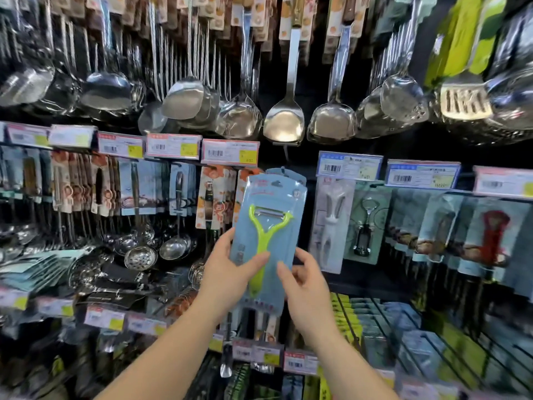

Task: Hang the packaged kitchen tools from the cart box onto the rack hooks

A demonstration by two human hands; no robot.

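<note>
Pinching peeler pack (271,226) in left grip (230,269) and right grip (305,287), before rack hooks.

Dark open gap behind the peeler pack (269,226); bottle-opener cards (215,197) left, white tool pack (331,223) right.

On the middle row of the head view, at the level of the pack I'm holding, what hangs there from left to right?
Strainer ladles → green peeler pack, held by left hand and right hand → white tool pack → bottle opener pack → red tool pack.
</note>
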